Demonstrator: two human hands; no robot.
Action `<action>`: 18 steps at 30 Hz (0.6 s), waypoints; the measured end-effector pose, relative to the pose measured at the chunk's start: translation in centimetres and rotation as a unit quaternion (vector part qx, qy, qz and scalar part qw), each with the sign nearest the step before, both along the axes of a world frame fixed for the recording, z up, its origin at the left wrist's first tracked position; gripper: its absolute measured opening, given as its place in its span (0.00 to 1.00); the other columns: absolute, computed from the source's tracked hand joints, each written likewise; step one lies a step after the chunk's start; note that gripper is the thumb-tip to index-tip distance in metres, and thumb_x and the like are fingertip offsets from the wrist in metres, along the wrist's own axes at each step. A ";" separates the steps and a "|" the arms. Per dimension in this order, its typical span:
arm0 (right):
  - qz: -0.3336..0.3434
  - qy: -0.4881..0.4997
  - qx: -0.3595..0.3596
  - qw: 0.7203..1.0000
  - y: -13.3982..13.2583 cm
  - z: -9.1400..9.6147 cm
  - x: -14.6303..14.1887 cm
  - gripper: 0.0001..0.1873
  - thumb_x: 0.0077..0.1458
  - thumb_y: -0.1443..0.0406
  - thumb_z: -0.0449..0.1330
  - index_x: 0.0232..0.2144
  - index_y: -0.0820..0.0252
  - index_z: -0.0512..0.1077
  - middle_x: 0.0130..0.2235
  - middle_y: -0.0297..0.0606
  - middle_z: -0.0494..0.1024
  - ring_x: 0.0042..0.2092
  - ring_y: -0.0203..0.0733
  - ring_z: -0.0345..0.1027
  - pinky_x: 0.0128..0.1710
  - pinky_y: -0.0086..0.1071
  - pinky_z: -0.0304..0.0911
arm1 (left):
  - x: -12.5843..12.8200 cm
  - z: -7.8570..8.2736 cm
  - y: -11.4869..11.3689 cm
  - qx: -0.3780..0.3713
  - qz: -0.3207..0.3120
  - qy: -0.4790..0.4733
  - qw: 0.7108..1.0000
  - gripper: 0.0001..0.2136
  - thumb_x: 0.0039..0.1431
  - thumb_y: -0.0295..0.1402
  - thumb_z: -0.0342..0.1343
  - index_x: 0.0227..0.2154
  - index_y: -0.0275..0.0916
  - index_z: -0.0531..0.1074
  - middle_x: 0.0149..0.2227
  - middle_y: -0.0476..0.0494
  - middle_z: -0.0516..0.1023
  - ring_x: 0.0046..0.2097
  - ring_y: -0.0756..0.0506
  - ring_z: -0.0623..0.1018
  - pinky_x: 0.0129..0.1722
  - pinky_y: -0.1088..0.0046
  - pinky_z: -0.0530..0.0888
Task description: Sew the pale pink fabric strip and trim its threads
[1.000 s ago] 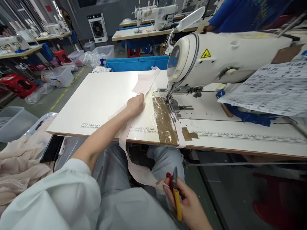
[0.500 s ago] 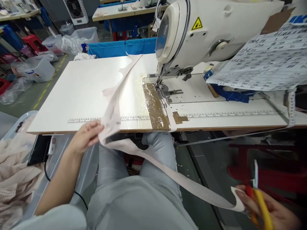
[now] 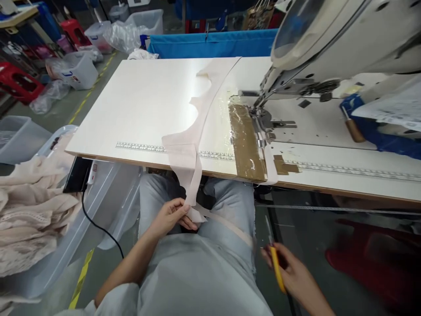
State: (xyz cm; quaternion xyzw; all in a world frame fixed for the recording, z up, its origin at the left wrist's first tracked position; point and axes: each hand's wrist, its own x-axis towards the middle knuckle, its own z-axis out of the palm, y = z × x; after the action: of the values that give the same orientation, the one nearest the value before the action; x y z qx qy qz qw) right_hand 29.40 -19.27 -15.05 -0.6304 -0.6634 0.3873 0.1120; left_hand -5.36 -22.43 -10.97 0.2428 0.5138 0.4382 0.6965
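A long strip of pale pink fabric (image 3: 197,109) lies across the white sewing table (image 3: 138,101) and hangs over its front edge down to my lap. My left hand (image 3: 171,216) is closed on the strip's hanging end, just above my thighs. My right hand (image 3: 289,272) is low on the right, below the table. It grips small thread snips with a yellow handle (image 3: 276,265), blades pointing up. The snips are apart from the fabric. The sewing machine head (image 3: 329,39) stands at the upper right, its presser foot (image 3: 259,116) beside a brown taped patch.
A clear plastic bin (image 3: 108,193) holding beige fabric (image 3: 29,210) sits at my left, with a black cable trailing from a dark device. A blue trolley (image 3: 210,44) stands behind the table. Bins and red stools line the aisle at upper left. A red stool sits under the table at right.
My left hand moved from the table edge down to my lap, now gripping the strip's lower end. My right hand with the snips came inward and let go of the fabric. The view swung left.
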 end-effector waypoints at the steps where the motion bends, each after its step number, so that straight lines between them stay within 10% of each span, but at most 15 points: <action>1: 0.056 0.066 -0.054 0.995 0.3 0.7 -2.1 0.20 0.51 0.46 0.56 0.28 0.55 0.67 0.23 0.32 0.67 0.25 0.39 0.63 0.24 0.29 0.62 | 0.0 0.0 0.0 -0.006 0.003 -0.004 1.000 0.22 0.52 0.52 0.61 0.33 0.35 0.68 0.24 0.42 0.80 0.28 0.44 0.82 0.28 0.74 0.76; 4: 0.239 0.147 -0.150 0.948 2.0 3.4 -7.6 0.19 0.57 0.49 0.55 0.26 0.56 0.61 0.25 0.29 0.62 0.27 0.36 0.57 0.27 0.27 0.59 | -0.2 -0.1 -0.1 -0.014 0.004 -0.010 1.000 0.22 0.51 0.51 0.62 0.33 0.34 0.70 0.27 0.40 0.81 0.30 0.45 0.82 0.30 0.74 0.76; 9: 0.397 0.085 -0.099 0.908 5.9 5.5 -11.8 0.21 0.58 0.51 0.55 0.23 0.55 0.55 0.24 0.27 0.57 0.26 0.35 0.51 0.24 0.28 0.51 | -0.6 0.1 -0.4 -0.037 0.010 -0.012 0.999 0.23 0.49 0.52 0.64 0.32 0.34 0.70 0.29 0.37 0.82 0.32 0.43 0.82 0.33 0.72 0.76; 18: 0.451 -0.011 0.001 0.892 7.6 6.0 -13.4 0.24 0.57 0.48 0.56 0.20 0.54 0.53 0.20 0.28 0.59 0.23 0.36 0.53 0.23 0.29 0.47 | -0.5 0.5 -0.5 -0.042 0.005 -0.019 0.999 0.22 0.49 0.51 0.64 0.31 0.35 0.69 0.27 0.38 0.81 0.34 0.42 0.83 0.35 0.70 0.77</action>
State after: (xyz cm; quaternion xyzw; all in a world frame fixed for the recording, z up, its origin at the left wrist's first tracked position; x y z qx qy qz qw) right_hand 16.01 -11.63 -9.01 -0.2671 -0.8781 0.3885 -0.0815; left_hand -5.87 -22.89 -10.43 0.2023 0.5200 0.4238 0.7135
